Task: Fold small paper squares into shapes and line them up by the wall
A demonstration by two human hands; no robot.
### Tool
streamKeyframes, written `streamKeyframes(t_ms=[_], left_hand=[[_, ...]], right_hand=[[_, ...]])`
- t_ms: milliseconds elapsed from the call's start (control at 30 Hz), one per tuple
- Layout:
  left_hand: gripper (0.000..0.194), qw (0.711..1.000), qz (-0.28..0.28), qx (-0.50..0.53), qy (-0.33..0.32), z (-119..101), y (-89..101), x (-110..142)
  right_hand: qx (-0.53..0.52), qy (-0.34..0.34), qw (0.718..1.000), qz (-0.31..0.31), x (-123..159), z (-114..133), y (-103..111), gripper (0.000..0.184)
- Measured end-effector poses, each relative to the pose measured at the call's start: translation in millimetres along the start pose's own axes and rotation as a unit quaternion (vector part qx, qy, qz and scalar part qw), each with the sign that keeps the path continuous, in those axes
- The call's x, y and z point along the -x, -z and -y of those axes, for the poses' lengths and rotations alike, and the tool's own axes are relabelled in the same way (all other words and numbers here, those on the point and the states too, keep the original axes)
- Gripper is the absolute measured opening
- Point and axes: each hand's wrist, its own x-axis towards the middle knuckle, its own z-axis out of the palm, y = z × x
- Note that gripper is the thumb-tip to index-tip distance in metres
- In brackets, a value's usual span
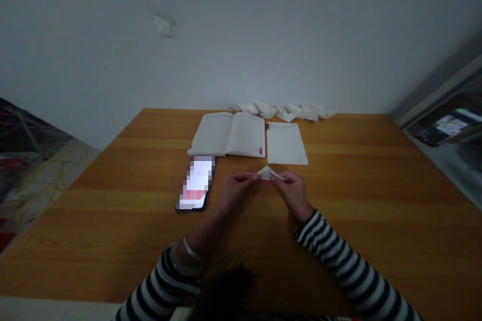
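A small piece of folded white paper, triangular in outline, is held up just above the wooden table. My left hand pinches its left corner between thumb and fingers. On the opposite side, my right hand grips the right corner the same way. Just beyond the hands lies a loose white sheet, flat on the wood. To its left an open notebook shows two pale pages. A phone with a lit, blurred screen rests left of my left hand.
Several crumpled or folded white papers line the table's back edge against the wall. The wooden table reaches wide on both sides. A clear plastic strip hangs on the wall. Cluttered floor shows at the left.
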Motion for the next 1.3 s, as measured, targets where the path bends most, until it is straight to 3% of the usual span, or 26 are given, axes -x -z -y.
streamKeyframes(t_ms=[233, 500, 700, 933, 1100, 1300], left_hand=[[0.03, 0.997, -0.072, -0.027, 0.011, -1.7, -4.8, 3.1], [0.033, 0.995, -0.1, 0.003, 0.012, -2.1, -8.4, 6.9], [0.033, 0.994, -0.101, 0.012, 0.034, 0.2, -6.0, 4.5], [0.034, 0.993, -0.109, 0.038, 0.006, -0.8, -8.4, 6.5], [0.048, 0.992, -0.097, 0.08, 0.015, -0.2, -9.4, 6.6], [0.042, 0.996, -0.079, 0.035, -0.007, -1.4, -9.9, 9.2]], right_hand=[[0.015, 0.011, 1.0, 0.004, 3.1, 0.4, -6.7, 0.038], [-0.011, 0.013, 1.0, -0.012, 4.2, -9.4, -8.5, 0.038], [-0.016, 0.0, 1.0, -0.001, 0.6, -3.6, -2.9, 0.043], [-0.106, -0.058, 0.993, 0.013, 1.5, -3.0, -6.2, 0.044], [-0.114, -0.079, 0.99, -0.006, 0.4, -4.9, -8.3, 0.047], [-0.129, -0.072, 0.989, -0.018, 0.5, -4.5, -9.4, 0.05]])
